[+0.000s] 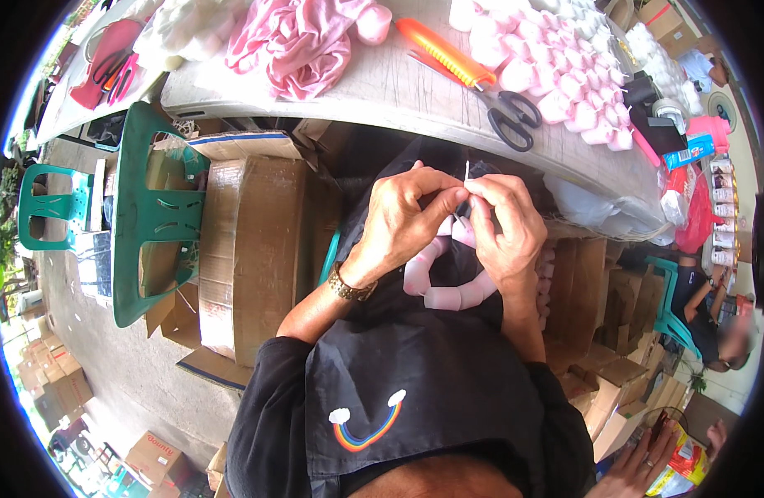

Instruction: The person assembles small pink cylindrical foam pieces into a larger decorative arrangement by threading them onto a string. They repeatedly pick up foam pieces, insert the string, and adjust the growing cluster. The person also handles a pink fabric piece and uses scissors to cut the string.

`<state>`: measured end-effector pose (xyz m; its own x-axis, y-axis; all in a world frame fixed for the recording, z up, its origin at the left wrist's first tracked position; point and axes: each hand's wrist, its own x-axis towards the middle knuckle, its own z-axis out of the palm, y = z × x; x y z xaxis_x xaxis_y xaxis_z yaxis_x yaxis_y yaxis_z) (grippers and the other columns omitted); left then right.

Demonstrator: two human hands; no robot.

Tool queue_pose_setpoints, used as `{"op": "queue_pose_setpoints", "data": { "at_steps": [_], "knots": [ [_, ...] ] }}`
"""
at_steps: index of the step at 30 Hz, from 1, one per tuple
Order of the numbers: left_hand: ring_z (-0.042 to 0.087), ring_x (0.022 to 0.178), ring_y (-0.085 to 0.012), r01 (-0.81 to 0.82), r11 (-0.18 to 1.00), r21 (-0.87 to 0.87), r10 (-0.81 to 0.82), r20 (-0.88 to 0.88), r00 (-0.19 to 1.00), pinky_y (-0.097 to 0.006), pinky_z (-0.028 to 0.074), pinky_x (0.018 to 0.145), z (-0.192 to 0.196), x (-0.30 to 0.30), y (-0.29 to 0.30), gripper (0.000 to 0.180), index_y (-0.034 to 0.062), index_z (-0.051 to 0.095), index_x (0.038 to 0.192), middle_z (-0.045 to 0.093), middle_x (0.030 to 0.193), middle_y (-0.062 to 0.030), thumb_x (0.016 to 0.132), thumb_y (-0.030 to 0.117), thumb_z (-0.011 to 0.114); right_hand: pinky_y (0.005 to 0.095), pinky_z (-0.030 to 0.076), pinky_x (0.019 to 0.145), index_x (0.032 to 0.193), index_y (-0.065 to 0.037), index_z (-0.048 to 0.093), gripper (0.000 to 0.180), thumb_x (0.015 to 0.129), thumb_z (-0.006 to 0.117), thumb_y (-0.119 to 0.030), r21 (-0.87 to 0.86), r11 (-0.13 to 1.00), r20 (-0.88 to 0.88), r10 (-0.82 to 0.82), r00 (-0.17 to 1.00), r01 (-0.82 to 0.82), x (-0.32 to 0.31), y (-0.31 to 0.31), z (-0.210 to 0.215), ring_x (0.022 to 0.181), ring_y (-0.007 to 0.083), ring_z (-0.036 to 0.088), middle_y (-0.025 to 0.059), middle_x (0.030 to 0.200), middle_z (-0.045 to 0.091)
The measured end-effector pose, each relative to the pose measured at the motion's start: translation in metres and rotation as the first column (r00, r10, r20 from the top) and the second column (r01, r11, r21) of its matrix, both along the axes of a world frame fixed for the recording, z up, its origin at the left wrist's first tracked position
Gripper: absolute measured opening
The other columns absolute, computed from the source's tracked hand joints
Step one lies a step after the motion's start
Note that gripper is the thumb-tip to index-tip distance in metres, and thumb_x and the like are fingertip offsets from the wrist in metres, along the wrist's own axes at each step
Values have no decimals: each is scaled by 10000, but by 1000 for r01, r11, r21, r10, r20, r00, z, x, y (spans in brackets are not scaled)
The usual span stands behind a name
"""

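My left hand point(411, 207) and my right hand point(508, 217) meet fingertip to fingertip in front of my chest. Both pinch a thin white cord point(467, 169), whose end sticks up between the fingers. Below them hangs a loop of pale pink, cylinder-shaped pieces point(444, 297), threaded in a row, over my dark lap. Part of the loop is hidden behind my hands, and any knot in the cord is too small to make out.
A worktable point(382, 104) ahead bears pink cloth point(295, 50), an orange cutter point(440, 50), black-handled scissors point(515, 120) and clustered pink pieces point(556, 75). A cardboard box point(253, 249) and green chair point(154, 216) stand left. Another person's hand point(647, 461) shows lower right.
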<state>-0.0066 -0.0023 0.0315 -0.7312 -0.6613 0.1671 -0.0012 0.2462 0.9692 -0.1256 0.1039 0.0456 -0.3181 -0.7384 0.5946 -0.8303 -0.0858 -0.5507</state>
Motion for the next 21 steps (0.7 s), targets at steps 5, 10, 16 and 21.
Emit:
{"op": "queue_pose_setpoints", "data": {
  "at_steps": [5,10,16,21],
  "knots": [
    [598,522,-124,30,992,-122,-36,-45,998,-440,401,1062,-4,-2,-3,125,11,705,897,628,600,-45,873,132,686,309,525,652,1005,-14,614,256,780,636,106,49,999,-34,-18,999,19,-1,0,-1,775,232,648,115,924,639],
    [621,548,-141,47,978,-203,-61,-62,996,-465,405,1058,-9,-2,-8,102,23,705,894,638,621,-45,865,119,688,353,516,661,993,-23,587,248,778,618,99,71,997,-126,-8,992,17,-5,-1,-2,785,282,634,120,908,627],
    [621,575,-176,-154,848,-507,127,-88,988,-518,345,1096,-12,-8,2,82,82,704,881,625,646,-15,804,94,728,387,486,678,987,-34,574,238,784,618,81,155,985,-210,-45,977,78,-6,-1,-5,792,301,593,119,886,614],
    [562,516,-157,-236,675,-699,221,-113,969,-570,301,1118,-12,-13,6,163,123,674,848,525,565,21,715,52,735,390,481,692,978,-27,587,203,802,620,70,70,993,-258,-71,963,92,-6,-3,-6,798,299,589,114,901,623]
  ]
}}
